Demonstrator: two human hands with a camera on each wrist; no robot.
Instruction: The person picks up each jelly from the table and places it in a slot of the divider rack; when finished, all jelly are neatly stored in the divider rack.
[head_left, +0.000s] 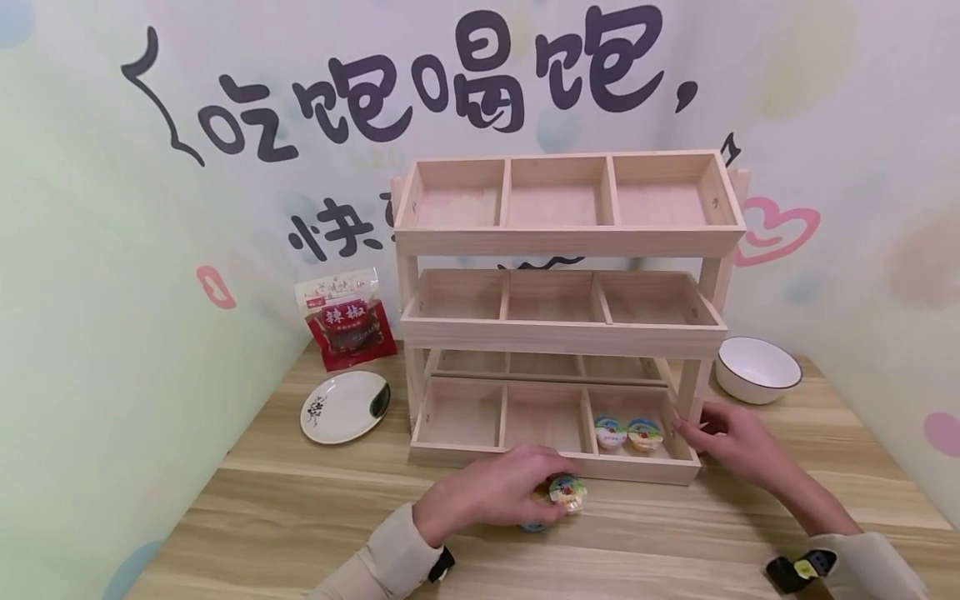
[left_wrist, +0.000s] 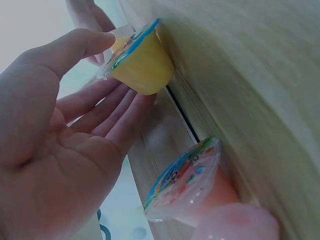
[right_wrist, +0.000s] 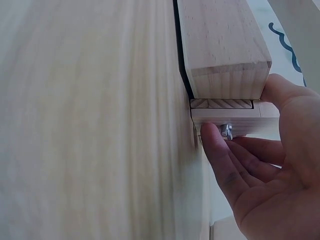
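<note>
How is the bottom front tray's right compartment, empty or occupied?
Occupied: the head view shows two lidded jelly cups sitting side by side inside that compartment.

The yellow jelly cup (left_wrist: 145, 72) has a blue-edged lid (left_wrist: 131, 47), the pink jelly cup (left_wrist: 192, 187) red-and-blue print. The wooden rack (head_left: 570, 244) is pale pinkish, the tabletop (head_left: 285, 500) streaked brown, the left plate (head_left: 341, 408) white with black sprigs, the chili pouch (head_left: 350, 325) red, the right bowl (head_left: 753, 375) white, dark-rimmed.

The yellow cup (left_wrist: 146, 70) is showing smooth, translucent plastic; a pink cup (left_wrist: 216, 196) is wearing glossy printed film. The rack (head_left: 570, 243) is presenting smooth, matt wood, its bolt (right_wrist: 226, 131) gleaming metallic. The plate (head_left: 341, 410) is looking glossy, the sleeve (head_left: 397, 546) matt cloth.
</note>
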